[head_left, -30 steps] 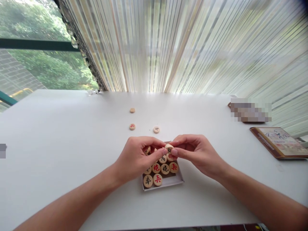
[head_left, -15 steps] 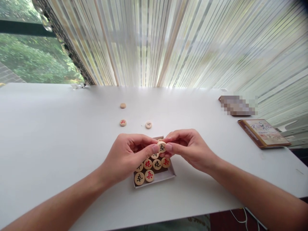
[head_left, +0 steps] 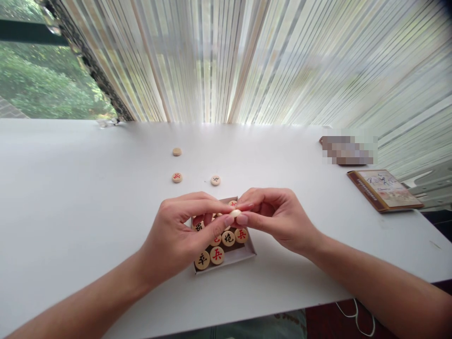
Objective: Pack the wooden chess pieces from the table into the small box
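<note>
Between the fingertips of my left hand (head_left: 192,223) and my right hand (head_left: 273,212) is a pale wooden Chinese chess piece (head_left: 235,213), pinched from both sides and seen nearly edge-on. Both hands hover over a shallow open box (head_left: 243,254) on the table. Inside it lie several round chess pieces with red or black characters, among them a red-marked piece (head_left: 216,255) and a black-marked piece (head_left: 202,260) along the near side. My left fingers hide part of the box and some of its pieces.
Beyond the box, three loose pieces lie on the white table (head_left: 88,202): a blank-looking one (head_left: 177,151), a red-marked one (head_left: 177,177) and a black-marked one (head_left: 215,180). A brown printed box (head_left: 386,190) and a blurred-out item (head_left: 348,150) lie at right. Strip curtains (head_left: 212,61) hang behind.
The held piece has been tilted in my fingers, so its black character no longer faces me. Both hands stay over the box, and the view has shifted slightly.
</note>
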Demonstrator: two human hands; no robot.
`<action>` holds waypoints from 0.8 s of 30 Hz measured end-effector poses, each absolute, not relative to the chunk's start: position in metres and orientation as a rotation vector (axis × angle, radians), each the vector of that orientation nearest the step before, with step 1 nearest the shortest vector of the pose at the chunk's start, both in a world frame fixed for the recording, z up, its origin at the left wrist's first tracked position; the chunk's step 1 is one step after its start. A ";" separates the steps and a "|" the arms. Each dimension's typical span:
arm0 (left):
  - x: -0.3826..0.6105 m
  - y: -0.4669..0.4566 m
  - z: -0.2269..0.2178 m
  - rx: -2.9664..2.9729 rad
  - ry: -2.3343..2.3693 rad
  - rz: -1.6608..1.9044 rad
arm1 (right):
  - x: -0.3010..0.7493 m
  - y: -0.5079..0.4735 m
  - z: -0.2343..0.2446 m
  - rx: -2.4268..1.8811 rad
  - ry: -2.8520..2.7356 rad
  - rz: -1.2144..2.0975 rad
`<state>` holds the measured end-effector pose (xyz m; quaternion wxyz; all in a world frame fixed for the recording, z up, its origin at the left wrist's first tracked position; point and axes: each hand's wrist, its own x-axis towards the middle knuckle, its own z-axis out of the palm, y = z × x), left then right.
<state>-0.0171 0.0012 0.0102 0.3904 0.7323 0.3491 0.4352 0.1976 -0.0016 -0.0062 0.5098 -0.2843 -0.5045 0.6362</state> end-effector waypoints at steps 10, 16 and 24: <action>-0.015 -0.001 0.010 1.828 0.921 1.070 | 0.196 -0.003 -0.008 -0.746 -1.203 1.509; -0.014 -0.002 0.010 1.682 0.950 1.041 | 0.197 -0.003 -0.007 -0.770 -1.172 1.567; -0.011 -0.001 0.010 1.398 0.910 0.988 | 0.202 -0.001 -0.013 -0.839 -1.102 1.623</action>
